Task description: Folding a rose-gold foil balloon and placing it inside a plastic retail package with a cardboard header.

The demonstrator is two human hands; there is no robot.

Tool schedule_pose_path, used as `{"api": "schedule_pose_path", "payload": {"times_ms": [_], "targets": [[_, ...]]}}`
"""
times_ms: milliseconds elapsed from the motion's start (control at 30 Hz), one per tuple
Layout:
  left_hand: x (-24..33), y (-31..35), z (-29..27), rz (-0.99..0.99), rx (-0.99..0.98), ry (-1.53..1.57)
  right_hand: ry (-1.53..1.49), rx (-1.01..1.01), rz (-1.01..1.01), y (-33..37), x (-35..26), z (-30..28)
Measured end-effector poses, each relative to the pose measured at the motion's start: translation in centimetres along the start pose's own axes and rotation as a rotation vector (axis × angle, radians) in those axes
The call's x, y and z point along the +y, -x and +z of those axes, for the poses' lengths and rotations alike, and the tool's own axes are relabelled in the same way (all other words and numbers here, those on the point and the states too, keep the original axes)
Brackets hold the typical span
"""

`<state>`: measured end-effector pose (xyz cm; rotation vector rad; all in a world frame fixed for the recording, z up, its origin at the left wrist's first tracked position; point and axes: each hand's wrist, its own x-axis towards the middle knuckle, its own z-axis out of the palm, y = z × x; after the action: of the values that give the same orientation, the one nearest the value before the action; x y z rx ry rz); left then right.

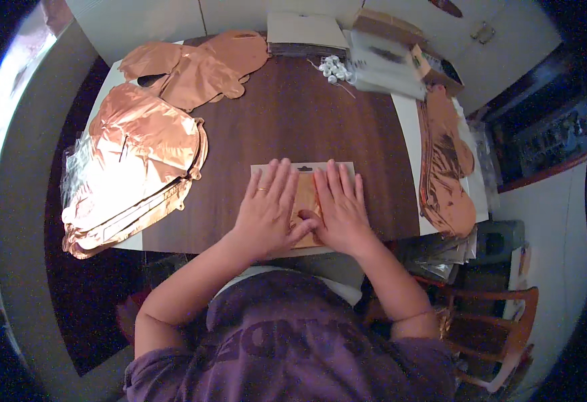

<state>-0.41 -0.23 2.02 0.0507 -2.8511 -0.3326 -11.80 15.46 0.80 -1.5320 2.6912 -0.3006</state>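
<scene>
- Pale panels (233,17) stand behind a wood-grain table (320,114), dark brown across its middle and white toward both ends.
- At the near edge sits a person in a purple lettered T-shirt (307,328), both bare forearms reaching over the tabletop.
- Shiny rose-gold foil shapes (146,134), flat like uninflated balloons, lie piled at the table's left end, bright with reflected light.
- More copper-toned foil pieces (203,70) spread across the far left corner, just beyond that pile.
- Another stack of flat foil shapes (447,167) runs lengthwise down the table's right end.
- Below it, to the person's right, stands a wooden chair (528,315).
- Between the two hands shows a flat hang-slot package (307,194), pale-bordered with an orange-brown middle, lying before the person at the table's near edge.
- Left hand (266,218) and right hand (340,214) rest palm down on the package, fingers straight and extended, gripping nothing, with the thumbs meeting over its middle.
- Translucent plastic sleeves (390,74) lie at the far right, beside a stack of pale cards (307,33).
- Small white balls (334,70) with loose threads cluster next to the sleeves.
- One thin gold-coloured ring (262,190) circles a left-hand finger.
</scene>
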Motion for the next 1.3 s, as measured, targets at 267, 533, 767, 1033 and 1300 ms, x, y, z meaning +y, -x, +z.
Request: {"api": "schedule_pose_path", "payload": {"times_ms": [267, 533, 767, 1033, 1300], "targets": [[-1.0, 1.4, 2.0, 0.006, -0.006, 0.014, -0.017, 0.035, -0.008, 0.2, 0.1, 0.3], [-1.3, 1.3, 1.9, 0.008, -0.064, -0.018, -0.020, 0.006, 0.000, 0.1, 0.1, 0.0], [-1.3, 1.4, 1.9, 0.007, -0.053, -0.027, -0.032, 0.028, -0.003, 0.0, 0.1, 0.0], [-1.2, 1.2, 1.0, -0.041, -0.042, 0.154, -0.034, 0.012, 0.003, 0.1, 0.1, -0.1], [0.3, -0.1, 0.4, -0.017, 0.012, 0.067, -0.017, 0.029, -0.007, 0.1, -0.1, -0.4]]}}
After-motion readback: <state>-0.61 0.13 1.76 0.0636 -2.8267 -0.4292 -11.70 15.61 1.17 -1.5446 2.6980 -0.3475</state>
